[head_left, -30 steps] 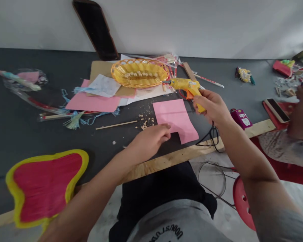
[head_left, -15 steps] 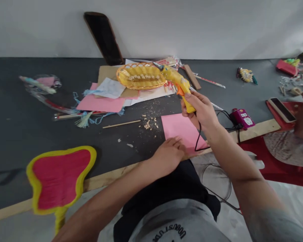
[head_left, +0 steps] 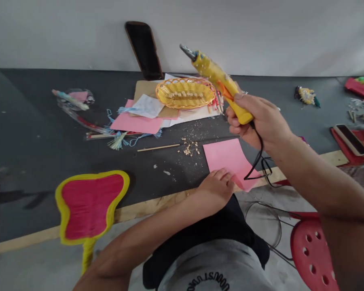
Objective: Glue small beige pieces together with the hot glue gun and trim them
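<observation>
Fingers of the right hand grip the glue gun, likely light, stiff, rightly by its handle; left hand, grip unclear, touches pliable pink paper.

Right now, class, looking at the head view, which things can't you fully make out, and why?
All in the head view:
- Pink sheet: partly covered by the left hand.
- Purple object: mostly behind the right forearm.
- Pale bits in the basket: too small to identify.
- Red stool: cut off by the bottom edge, partly behind the right arm.
</observation>
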A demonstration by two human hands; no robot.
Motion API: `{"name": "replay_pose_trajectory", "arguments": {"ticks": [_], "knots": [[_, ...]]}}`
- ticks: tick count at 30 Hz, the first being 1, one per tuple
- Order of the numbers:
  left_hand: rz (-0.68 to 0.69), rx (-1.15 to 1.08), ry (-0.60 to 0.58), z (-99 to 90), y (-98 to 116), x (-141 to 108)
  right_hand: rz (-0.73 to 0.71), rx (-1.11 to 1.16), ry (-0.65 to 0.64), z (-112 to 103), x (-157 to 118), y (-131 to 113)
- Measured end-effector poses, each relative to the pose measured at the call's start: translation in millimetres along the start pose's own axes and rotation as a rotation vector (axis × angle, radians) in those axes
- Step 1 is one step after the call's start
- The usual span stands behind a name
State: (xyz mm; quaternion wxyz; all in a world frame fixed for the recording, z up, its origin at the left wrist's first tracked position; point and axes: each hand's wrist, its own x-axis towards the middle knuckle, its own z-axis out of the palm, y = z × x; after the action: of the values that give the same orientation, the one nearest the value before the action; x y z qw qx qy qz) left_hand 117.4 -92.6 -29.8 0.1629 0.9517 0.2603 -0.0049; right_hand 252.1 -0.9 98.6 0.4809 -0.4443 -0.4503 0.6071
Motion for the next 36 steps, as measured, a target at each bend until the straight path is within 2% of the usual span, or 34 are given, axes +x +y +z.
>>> {"name": "replay_pose_trajectory", "arguments": {"ticks": [2,5,6,9,11,12,14,16,19,21,26,29,32,36], "knots": [[0.035,-0.001,0.021,-1.2,2,0,0.049,0.076,-0.025,4,4,18],[0.080,-0.051,0.029,-5.9,1,-5,0.159,0.212,-0.090,11,14,64],[0.096,-0.090,0.025,-8.8,-2,-8,0.155,0.234,-0.101,13,17,80],[0.146,-0.291,0.036,-25.0,-20,-22,0.125,0.266,-0.121,12,24,117],[0.094,-0.480,0.038,-41.6,-42,-36,0.104,0.287,-0.092,7,26,129],[0.012,-0.587,0.034,-50.5,-55,-43,0.095,0.288,-0.084,4,27,132],[-0.187,-0.820,0.120,-66.0,-83,-55,0.086,0.267,-0.090,-2,26,135],[-0.322,-1.094,0.318,-75.5,-111,-62,0.087,0.254,-0.123,-6,25,135],[-0.413,-1.366,0.477,-78.7,-142,-60,0.065,0.304,-0.150,-8,25,135],[-0.439,-1.460,0.505,-77.9,-156,-58,0.037,0.336,-0.148,-8,25,135],[-0.433,-1.544,0.456,-76.0,-175,-65,0.041,0.357,-0.115,-8,24,132],[-0.416,-1.638,0.554,-71.2,-182,-68,0.040,0.333,-0.125,-9,23,131],[-0.481,-1.701,0.664,-65.3,-183,-64,-0.003,0.302,-0.139,-10,22,133],[-0.488,-1.734,0.704,-60.7,-179,-57,-0.016,0.271,-0.135,-11,21,135]]}}
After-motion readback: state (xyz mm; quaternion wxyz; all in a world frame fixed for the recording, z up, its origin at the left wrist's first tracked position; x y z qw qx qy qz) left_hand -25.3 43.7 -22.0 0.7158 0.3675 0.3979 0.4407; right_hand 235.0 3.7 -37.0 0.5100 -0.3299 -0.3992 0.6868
